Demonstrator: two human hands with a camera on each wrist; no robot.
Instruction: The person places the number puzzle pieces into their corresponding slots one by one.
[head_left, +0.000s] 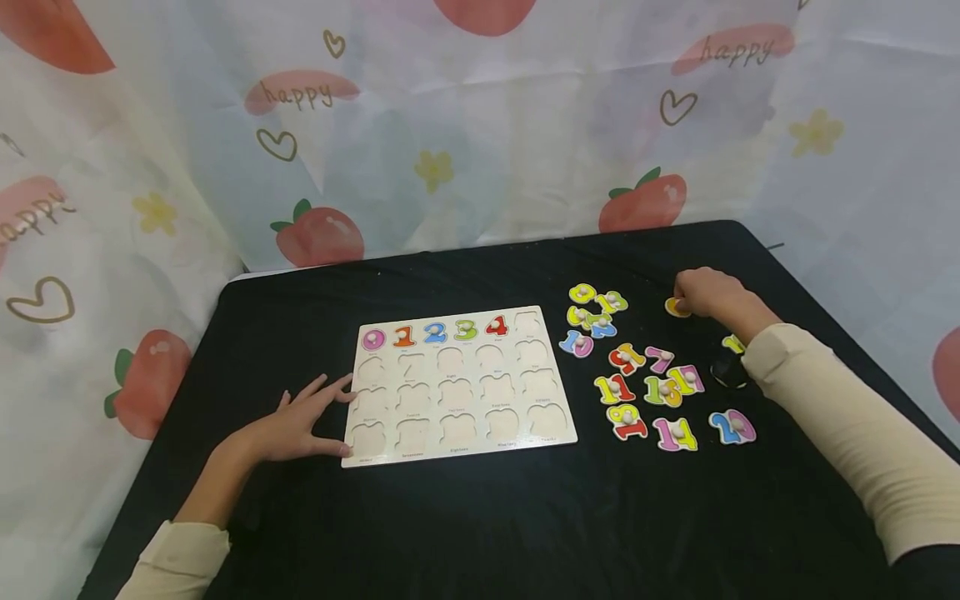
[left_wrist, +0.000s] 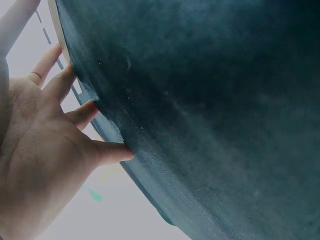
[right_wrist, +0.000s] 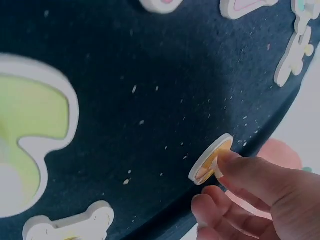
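Observation:
A pale wooden number puzzle board (head_left: 459, 450) lies on the black table, with coloured pieces from 0 to 4 set in its top row. My left hand (head_left: 296, 421) touches the board's left edge, thumb and fingers spread; its palm shows in the left wrist view. At the far right, my right hand (head_left: 712, 292) pinches a yellow-orange puzzle piece (right_wrist: 215, 156) between thumb and fingers. In the right wrist view that piece stands tilted on edge, close to the black cloth. Fingers hide part of its face, so I cannot tell which number it bears.
Loose number pieces (head_left: 626, 422) lie scattered right of the board, several overlapping. A blue and pink piece (head_left: 732, 427) lies nearer the front. A black round object (head_left: 729, 369) shows beside the right sleeve. Behind the black table (head_left: 465, 533) hangs a printed curtain (head_left: 480, 125).

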